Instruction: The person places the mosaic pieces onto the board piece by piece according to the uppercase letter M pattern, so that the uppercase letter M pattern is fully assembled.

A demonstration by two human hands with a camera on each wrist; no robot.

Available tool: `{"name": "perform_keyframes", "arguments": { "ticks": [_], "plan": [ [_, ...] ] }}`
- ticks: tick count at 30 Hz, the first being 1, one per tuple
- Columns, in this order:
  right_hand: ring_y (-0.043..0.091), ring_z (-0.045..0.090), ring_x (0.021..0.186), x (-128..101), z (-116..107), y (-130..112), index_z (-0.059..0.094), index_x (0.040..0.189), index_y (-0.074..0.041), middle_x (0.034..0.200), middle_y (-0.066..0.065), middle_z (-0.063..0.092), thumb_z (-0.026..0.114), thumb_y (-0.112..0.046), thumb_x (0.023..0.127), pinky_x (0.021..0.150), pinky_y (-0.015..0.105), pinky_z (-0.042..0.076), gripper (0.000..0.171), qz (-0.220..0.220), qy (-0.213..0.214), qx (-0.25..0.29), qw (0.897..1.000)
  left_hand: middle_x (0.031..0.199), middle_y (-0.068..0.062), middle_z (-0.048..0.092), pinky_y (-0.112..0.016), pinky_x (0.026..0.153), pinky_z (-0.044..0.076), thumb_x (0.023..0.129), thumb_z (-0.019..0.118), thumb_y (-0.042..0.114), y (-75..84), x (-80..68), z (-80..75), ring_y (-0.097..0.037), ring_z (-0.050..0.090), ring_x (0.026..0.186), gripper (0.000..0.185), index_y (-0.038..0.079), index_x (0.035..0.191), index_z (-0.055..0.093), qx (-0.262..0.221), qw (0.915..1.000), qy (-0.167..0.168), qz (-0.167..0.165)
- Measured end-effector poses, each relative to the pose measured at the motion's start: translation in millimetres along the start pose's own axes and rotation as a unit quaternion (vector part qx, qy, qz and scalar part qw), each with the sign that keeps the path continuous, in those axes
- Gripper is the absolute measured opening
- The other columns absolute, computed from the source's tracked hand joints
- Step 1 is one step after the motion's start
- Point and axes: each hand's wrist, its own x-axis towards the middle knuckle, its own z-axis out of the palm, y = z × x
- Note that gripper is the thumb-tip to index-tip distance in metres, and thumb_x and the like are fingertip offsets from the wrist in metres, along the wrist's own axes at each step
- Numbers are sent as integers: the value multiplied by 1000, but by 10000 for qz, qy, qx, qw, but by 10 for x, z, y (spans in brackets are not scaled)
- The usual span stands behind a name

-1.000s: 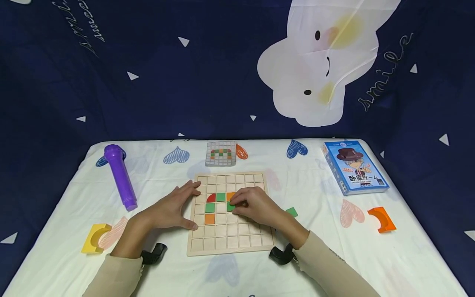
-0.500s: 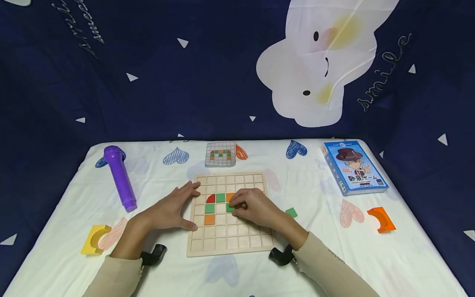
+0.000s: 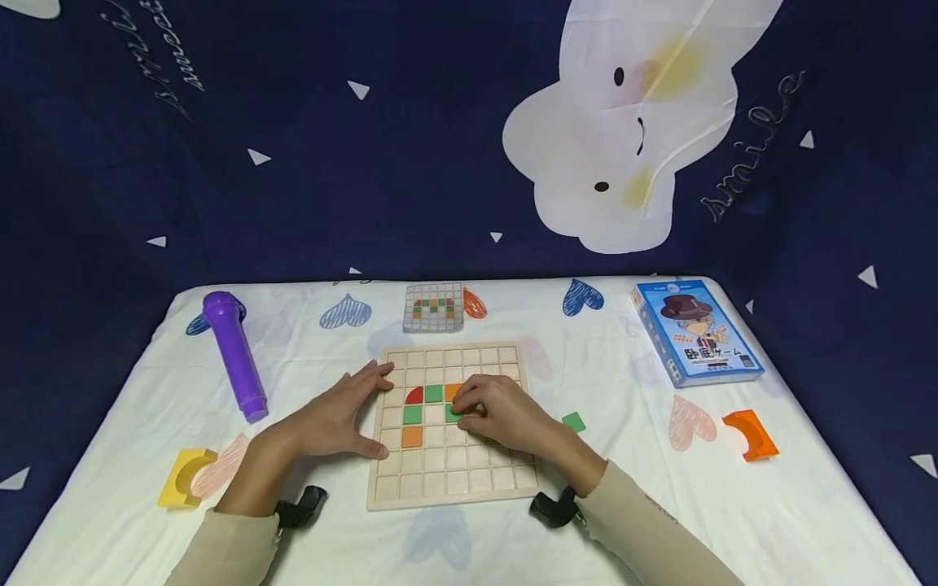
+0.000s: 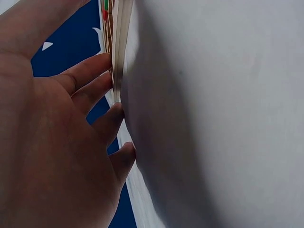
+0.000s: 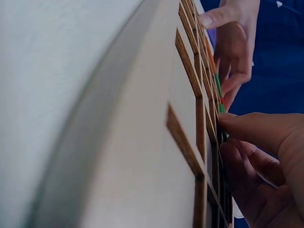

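Observation:
A wooden grid board [image 3: 506,472] lies in the middle of the white cloth. It carries a red quarter-round tile [image 3: 415,395], green tiles [image 3: 434,393], and orange tiles [image 3: 412,436]. My left hand [image 3: 352,407] lies flat on the cloth, its straight fingers [image 4: 92,78] against the board's left edge [image 4: 121,42]. My right hand [image 3: 463,408] rests on the board with fingers curled, its fingertips [image 5: 247,130] pinching a green tile [image 3: 450,413] in a cell. A loose green tile [image 3: 574,422] lies just right of the board.
A small pattern card [image 3: 434,307] sits behind the board. A purple toy microphone [image 3: 234,354] and a yellow arch block [image 3: 183,478] lie at the left. A blue box [image 3: 696,332] and an orange arch block [image 3: 751,434] lie at the right.
Both hands keep their places; the right fingertips stay on the green tile. Only the head view has tipped slightly.

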Motion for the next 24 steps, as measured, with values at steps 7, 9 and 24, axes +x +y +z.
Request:
{"name": "perform_keyframes", "arguments": {
  "ticks": [7,9,24],
  "plan": [
    [11,70,100,7,19,-3,81,103,-12,108,-3,74,76,-13,90,90,26,58,14,-13,-25,-58,10000,168,-11,30,-67,129,12,63,93,43,12,-23,-6,-41,15,160,88,10,134,53,-70,10000,11,-36],
    [11,70,100,6,19,-6,81,103,-13,109,-3,74,76,-13,90,91,26,58,14,24,-48,-57,10000,169,-10,30,-67,129,11,63,93,43,16,-24,-3,-41,15,160,88,10,134,53,-81,9999,19,-60],
    [5,65,90,-84,-183,42,78,112,-14,114,-5,73,74,-13,92,79,18,59,20,-150,-102,648,9977,168,-11,30,-68,128,11,62,93,44,7,-1,19,-41,15,160,90,10,135,53,-118,9999,54,6]
  ]
}}
